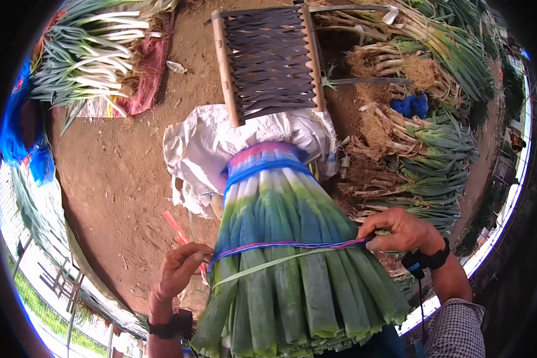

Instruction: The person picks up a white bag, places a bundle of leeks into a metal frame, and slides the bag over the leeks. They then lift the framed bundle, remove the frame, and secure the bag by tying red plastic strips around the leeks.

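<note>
A large bundle of leeks [286, 298] stands in front of me, its cut green tops fanned toward me. A blue net bag [268, 227] is drawn over the white stalks and part of the leaves, with a pink-and-blue hem around the bundle. My right hand [403, 232] pinches this hem at the right side. At the left side my left hand [182, 265] has thumb and fingers closed on the hem's edge. A pale green strip [268, 265] crosses the leaves just below the hem. The root ends are hidden inside the bag.
A wooden frame with woven dark straps [268, 59] lies beyond the bundle, by a white sack [191, 137]. Loose leeks with roots [394, 131] are heaped at the right. More leeks [107, 53] lie at the upper left beside blue netting [21, 125].
</note>
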`<state>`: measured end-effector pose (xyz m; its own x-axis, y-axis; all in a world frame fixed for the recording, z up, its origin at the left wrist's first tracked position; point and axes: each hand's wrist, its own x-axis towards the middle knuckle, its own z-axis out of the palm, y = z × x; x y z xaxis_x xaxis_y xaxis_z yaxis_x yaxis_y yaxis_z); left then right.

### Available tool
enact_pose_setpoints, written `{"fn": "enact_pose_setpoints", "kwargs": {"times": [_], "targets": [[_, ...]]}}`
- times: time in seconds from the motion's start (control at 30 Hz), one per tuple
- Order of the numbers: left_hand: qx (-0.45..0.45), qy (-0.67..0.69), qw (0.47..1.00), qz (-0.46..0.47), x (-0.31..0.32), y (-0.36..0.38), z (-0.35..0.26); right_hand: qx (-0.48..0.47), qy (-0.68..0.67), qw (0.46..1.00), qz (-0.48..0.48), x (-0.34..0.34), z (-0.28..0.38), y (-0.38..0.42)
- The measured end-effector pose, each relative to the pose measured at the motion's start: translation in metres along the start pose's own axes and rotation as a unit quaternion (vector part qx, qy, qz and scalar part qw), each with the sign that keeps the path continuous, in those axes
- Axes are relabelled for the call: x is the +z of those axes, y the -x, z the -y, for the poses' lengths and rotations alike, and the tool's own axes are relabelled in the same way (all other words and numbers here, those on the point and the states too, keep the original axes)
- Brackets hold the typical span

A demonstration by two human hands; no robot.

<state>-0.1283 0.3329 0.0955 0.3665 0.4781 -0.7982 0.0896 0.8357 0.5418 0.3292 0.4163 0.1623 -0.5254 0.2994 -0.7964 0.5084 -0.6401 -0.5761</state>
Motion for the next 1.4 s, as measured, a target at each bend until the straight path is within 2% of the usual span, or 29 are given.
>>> {"fn": "enact_pose_setpoints", "kwargs": {"times": [0.07,0.1,0.2,0.27,0.33,0.4,0.43,0.5,0.53,0.6,0.63,0.73,0.8,0.83,0.87,0.93,0.97,1.07,1.1,1.2,1.23,1.33,1.37,1.4], "targets": [[-0.002,0.035,0.999,-0.036,0.000,-0.016,0.007,0.001,-0.033,0.999,-0.024,0.000,-0.009,0.012],[-0.001,0.052,0.997,-0.057,-0.001,-0.027,0.012,0.046,-0.055,0.997,-0.037,-0.003,-0.017,0.016],[-0.009,-0.213,0.973,-0.092,-0.017,-0.081,0.038,0.058,-0.015,0.987,-0.147,-0.012,-0.068,-0.021],[0.030,-0.284,0.956,-0.065,-0.020,-0.120,0.050,0.047,0.068,0.981,-0.175,-0.025,-0.082,-0.072],[0.074,-0.392,0.916,-0.038,-0.033,-0.158,0.074,-0.058,-0.003,0.977,-0.203,-0.026,-0.140,-0.141],[0.055,-0.433,0.899,-0.032,-0.031,-0.185,0.084,-0.079,0.118,0.972,-0.185,-0.021,-0.173,-0.195],[0.057,-0.389,0.919,-0.030,-0.030,-0.195,0.089,-0.088,0.178,0.965,-0.173,-0.018,-0.180,-0.216],[0.062,-0.292,0.954,-0.013,-0.022,-0.209,0.103,-0.047,0.169,0.976,-0.129,-0.021,-0.165,-0.227],[0.039,-0.285,0.957,-0.024,-0.019,-0.209,0.109,-0.027,0.167,0.980,-0.107,-0.022,-0.163,-0.227],[0.006,-0.275,0.960,-0.050,-0.014,-0.216,0.110,-0.036,0.124,0.981,-0.145,-0.016,-0.164,-0.219],[0.067,-0.247,0.963,-0.082,-0.009,-0.213,0.108,-0.042,0.095,0.983,-0.154,-0.015,-0.165,-0.214],[-0.007,-0.201,0.978,-0.047,-0.003,-0.187,0.084,-0.053,0.052,0.983,-0.165,-0.008,-0.156,-0.197],[0.008,-0.172,0.984,-0.043,-0.005,-0.159,0.084,-0.049,0.064,0.986,-0.149,-0.008,-0.134,-0.177],[0.009,-0.157,0.987,-0.036,-0.006,-0.142,0.081,-0.072,0.029,0.987,-0.139,-0.002,-0.135,-0.167],[0.007,-0.140,0.990,-0.029,-0.004,-0.131,0.078,-0.055,0.020,0.989,-0.134,-0.004,-0.132,-0.164],[-0.009,-0.183,0.983,-0.028,0.000,-0.128,0.070,-0.018,0.002,0.992,-0.124,-0.007,-0.126,-0.156],[-0.016,-0.206,0.978,-0.034,0.000,-0.126,0.066,0.016,0.054,0.990,-0.126,-0.012,-0.119,-0.158],[0.167,-0.300,0.935,-0.092,0.014,-0.132,0.047,-0.116,0.137,0.970,-0.164,-0.013,-0.110,-0.173],[0.152,-0.296,0.942,-0.042,0.015,-0.133,0.033,-0.107,0.075,0.982,-0.135,-0.012,-0.103,-0.173],[0.197,-0.349,0.916,0.031,0.032,-0.148,0.015,-0.253,0.203,0.943,-0.077,0.008,-0.083,-0.178],[0.201,-0.333,0.917,0.085,0.032,-0.158,0.016,-0.217,0.208,0.952,-0.055,0.012,-0.070,-0.175],[0.176,-0.358,0.905,0.148,0.035,-0.167,0.011,-0.176,0.244,0.953,-0.012,0.010,-0.066,-0.164],[0.156,-0.347,0.910,0.166,0.039,-0.168,0.011,-0.215,0.243,0.945,-0.037,0.016,-0.072,-0.164],[0.155,-0.353,0.907,0.169,0.043,-0.169,0.011,-0.224,0.253,0.941,-0.021,0.016,-0.076,-0.167]]}}
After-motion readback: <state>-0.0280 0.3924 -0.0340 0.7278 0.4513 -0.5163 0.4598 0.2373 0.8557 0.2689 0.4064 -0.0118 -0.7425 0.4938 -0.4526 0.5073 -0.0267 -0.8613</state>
